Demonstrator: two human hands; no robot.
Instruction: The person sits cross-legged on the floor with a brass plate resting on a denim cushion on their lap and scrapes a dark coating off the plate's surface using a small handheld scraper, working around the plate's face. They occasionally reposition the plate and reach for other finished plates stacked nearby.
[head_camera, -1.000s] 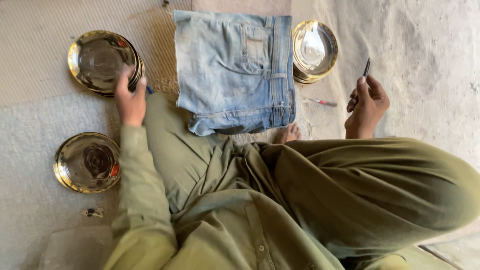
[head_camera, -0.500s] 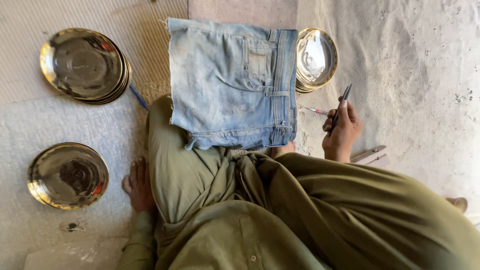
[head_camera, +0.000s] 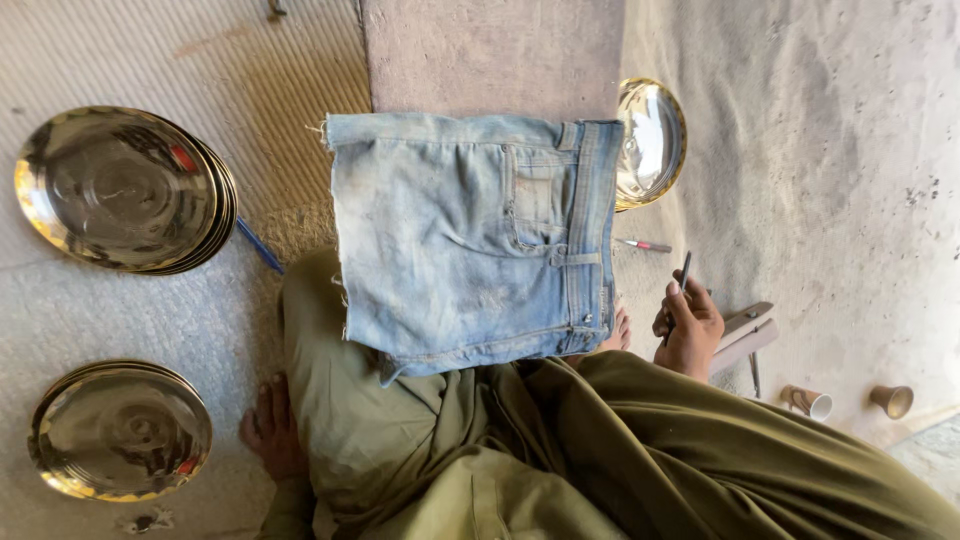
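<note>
I sit cross-legged in olive-green clothes with a piece of cut-off blue denim (head_camera: 470, 240) spread over my knee and the floor. My right hand (head_camera: 688, 330) is beside my right knee and grips a thin dark pen-like tool (head_camera: 683, 275) pointing upward. My left hand (head_camera: 270, 432) rests flat on the floor by my left thigh, holding nothing, fingers pointing down. A stack of shiny brass plates (head_camera: 120, 190) lies at the upper left, another brass plate stack (head_camera: 118, 430) at the lower left, and a third brass plate (head_camera: 650, 140) sits partly under the denim's right edge.
A blue pen (head_camera: 260, 246) lies by the upper-left plates. A small red-handled tool (head_camera: 645, 245) lies right of the denim. A wooden block (head_camera: 748, 332) and two small cups (head_camera: 850, 402) stand at the right. A woven mat covers the upper left floor.
My left hand left the upper-left plates and came down to the floor by my thigh. My right hand moved in closer to my knee with the tool. The view shifted right.
</note>
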